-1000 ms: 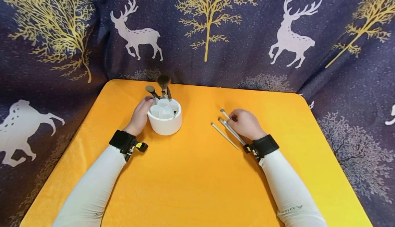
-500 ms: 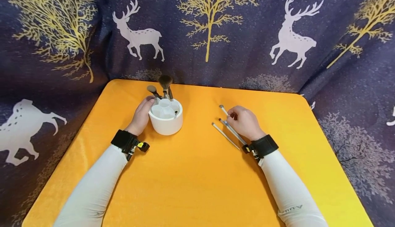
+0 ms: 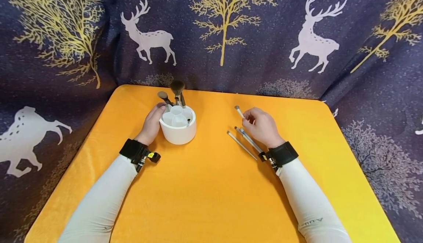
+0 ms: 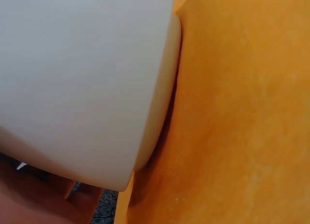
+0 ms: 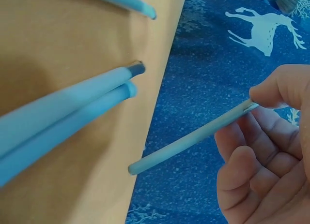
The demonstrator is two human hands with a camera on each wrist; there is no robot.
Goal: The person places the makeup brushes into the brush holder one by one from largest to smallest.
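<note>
Three thin brushes point(image 3: 246, 142) lie flat on the orange table point(image 3: 211, 191), off to the right of the white holder point(image 3: 178, 127) and well apart from it; two sit side by side touching and the third is just beside them on the holder's side. The fourth slim brush point(image 3: 238, 111) is the one on the move: the right hand point(image 3: 262, 129) has it pinched between thumb and fingertips. A second ago that brush was low, right by the others, and now its tip is clearly up off the table and pointing away from the person, further back than before. In the right wrist view the stick point(image 5: 191, 139) hangs free in the air with the resting ones point(image 5: 68, 108) beneath and beside it, so my read is that the pick-up is basically done and the brush is free to be carried wherever.

The left hand point(image 3: 152, 123) hasn't budged; it's cupped against the left wall of the holder, fingers curled round the side and steadying it. The left wrist view is just white wall point(image 4: 82, 79) on orange cloth. A couple of fluffy brushes point(image 3: 175, 90) already stand at the back of the holder. The deer-and-tree curtain point(image 3: 224, 33) hangs behind it all.
</note>
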